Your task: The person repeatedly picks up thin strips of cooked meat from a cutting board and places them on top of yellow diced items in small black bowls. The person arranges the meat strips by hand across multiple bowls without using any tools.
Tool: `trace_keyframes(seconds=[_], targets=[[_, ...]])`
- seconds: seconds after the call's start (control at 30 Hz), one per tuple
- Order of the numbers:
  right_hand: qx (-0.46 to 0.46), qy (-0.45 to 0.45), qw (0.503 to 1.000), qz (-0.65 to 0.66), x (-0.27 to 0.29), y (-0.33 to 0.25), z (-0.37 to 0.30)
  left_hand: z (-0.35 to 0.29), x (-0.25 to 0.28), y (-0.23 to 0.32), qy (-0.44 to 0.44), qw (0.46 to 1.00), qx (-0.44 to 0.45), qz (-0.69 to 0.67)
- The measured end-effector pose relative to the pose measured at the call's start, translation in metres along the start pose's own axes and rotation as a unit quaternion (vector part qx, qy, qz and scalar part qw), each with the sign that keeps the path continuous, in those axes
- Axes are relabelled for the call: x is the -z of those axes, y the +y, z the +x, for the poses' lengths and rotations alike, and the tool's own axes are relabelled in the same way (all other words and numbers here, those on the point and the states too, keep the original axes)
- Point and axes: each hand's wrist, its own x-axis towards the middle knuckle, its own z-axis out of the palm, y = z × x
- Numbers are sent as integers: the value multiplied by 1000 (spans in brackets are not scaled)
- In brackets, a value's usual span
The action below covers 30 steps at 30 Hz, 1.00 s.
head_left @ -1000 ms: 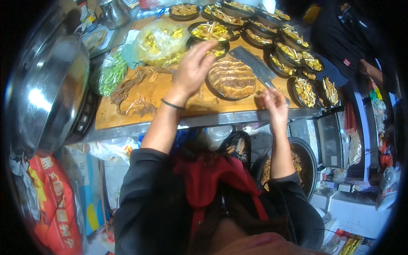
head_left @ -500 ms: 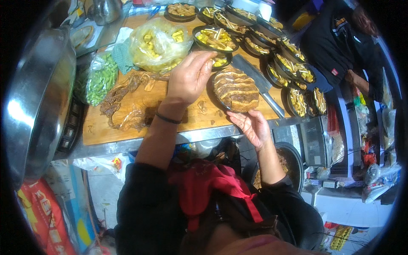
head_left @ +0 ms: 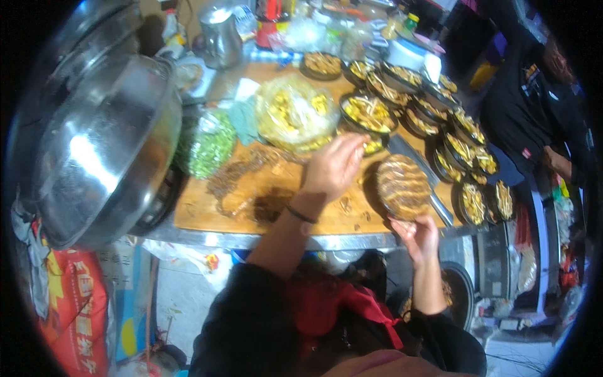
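Note:
My right hand [head_left: 419,237] grips the near edge of a dark bowl of sliced brown meat [head_left: 403,187], laid in overlapping strips. The bowl is at the right part of the wooden cutting board [head_left: 198,204]. My left hand [head_left: 336,169] hovers over the board to the left of that bowl, fingers drawn together; whether anything is between them is hidden. Just beyond its fingertips is a small bowl of yellow chunks [head_left: 374,146]. A cleaver [head_left: 411,157] lies right of the meat bowl, handle toward me. Brown meat pieces [head_left: 242,179] lie on the board's left half.
A clear bag of yellow chunks [head_left: 295,116] and a bag of green vegetables [head_left: 212,143] sit farther back. Several filled bowls [head_left: 468,151] are stacked at the right. A large metal basin [head_left: 107,157] stands at the left. A person in black [head_left: 524,107] is at far right.
The whole view has shifted, so the board and hands appear farther right and lower. Both hands keep nearly the same places relative to the meat bowl.

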Motion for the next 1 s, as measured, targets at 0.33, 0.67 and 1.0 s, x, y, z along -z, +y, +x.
trace_keyframes(seconds=[0.33,0.67,1.0], targets=[[106,98,988,-55,1,-67,-26,0,-5,2,-8,999,5,-33],[110,117,987,-27,23,-62,-24,-1,-12,-2,-6,1000,-8,9],[-18,90,994,-54,-59,-43,-28,-1,-15,-3,-27,999,-34,8]])
